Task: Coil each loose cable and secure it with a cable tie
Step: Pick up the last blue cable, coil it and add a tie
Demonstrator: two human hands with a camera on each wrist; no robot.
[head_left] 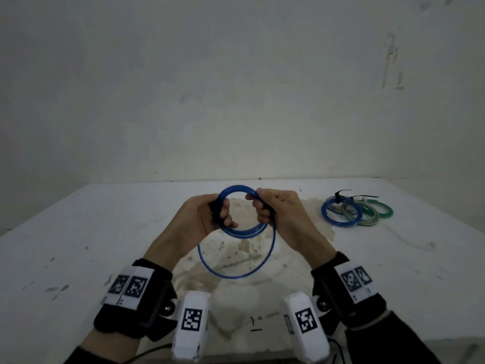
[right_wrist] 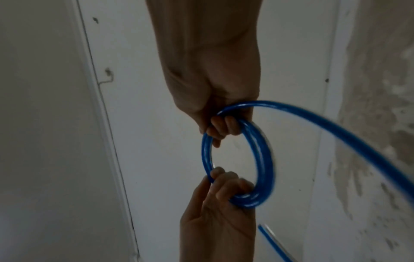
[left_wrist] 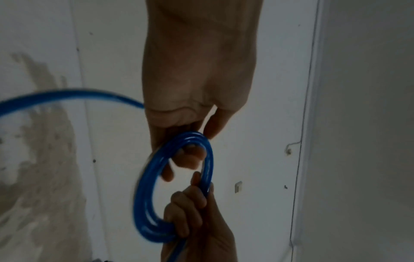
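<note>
Above the middle of the table I hold a blue cable (head_left: 248, 230), wound into a small coil of several turns. My left hand (head_left: 223, 214) grips the coil's left side with curled fingers, and my right hand (head_left: 258, 209) grips its right side. One wider loose loop (head_left: 236, 275) hangs below the coil toward me. In the left wrist view the left hand (left_wrist: 190, 156) closes on the coil (left_wrist: 143, 195), with a loose strand (left_wrist: 67, 94) running off left. The right wrist view has the right hand (right_wrist: 221, 129) curled round the coil (right_wrist: 264, 159). Something dark sits inside my left fist; I cannot tell what.
On a stained white table (head_left: 105, 232) at the right rear lie finished coils: a blue one (head_left: 325, 214), a grey-green one (head_left: 367, 222) and a green one (head_left: 387, 210), with black cable ties (head_left: 341, 194) on them. A bare wall stands right behind the table.
</note>
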